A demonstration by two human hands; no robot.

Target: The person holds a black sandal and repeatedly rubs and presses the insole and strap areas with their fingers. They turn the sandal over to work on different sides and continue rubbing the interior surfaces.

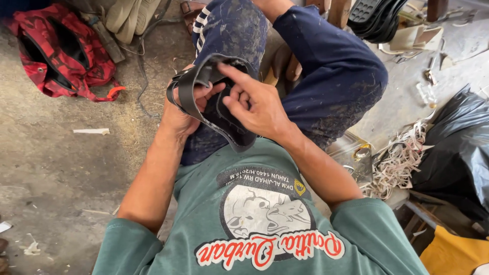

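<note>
A black sandal upper with straps (204, 81) is held over my lap, above my dark blue trousers (331, 66). My left hand (184, 109) grips it from the left, fingers curled round a strap. My right hand (254, 102) rests on its inner side, the index finger stretched out and pressing along the top edge. Part of the piece is hidden behind both hands.
A red bag (61, 51) lies on the concrete floor at upper left. A black plastic sack (458, 147) and a heap of pale offcut strips (397, 163) sit at right. Black soles (377, 15) are stacked at top right. A yellow sheet (453, 252) lies at lower right.
</note>
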